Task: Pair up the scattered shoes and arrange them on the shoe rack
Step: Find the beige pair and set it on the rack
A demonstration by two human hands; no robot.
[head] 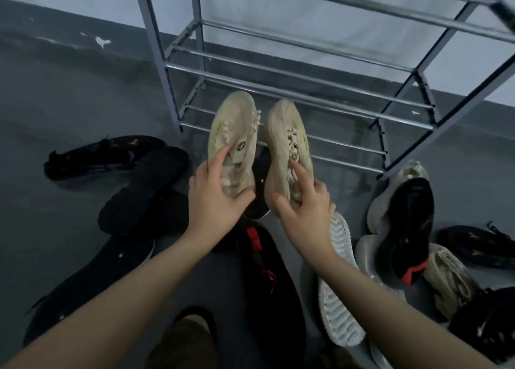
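I hold a matching pair of beige sneakers side by side, toes pointing at the metal shoe rack (281, 73). My left hand (214, 198) grips the heel of the left beige sneaker (234, 123). My right hand (303, 209) grips the heel and laces of the right beige sneaker (284, 129). Both shoes hover just in front of the rack's lowest bars. The rack's tiers that I can see hold no shoes.
Several shoes lie scattered on the grey floor: black sneakers and slippers (145, 181) at left, a black shoe with red trim (267, 274) below my hands, a white-soled shoe (337, 285), grey and black shoes (404, 218) at right. A wall stands behind the rack.
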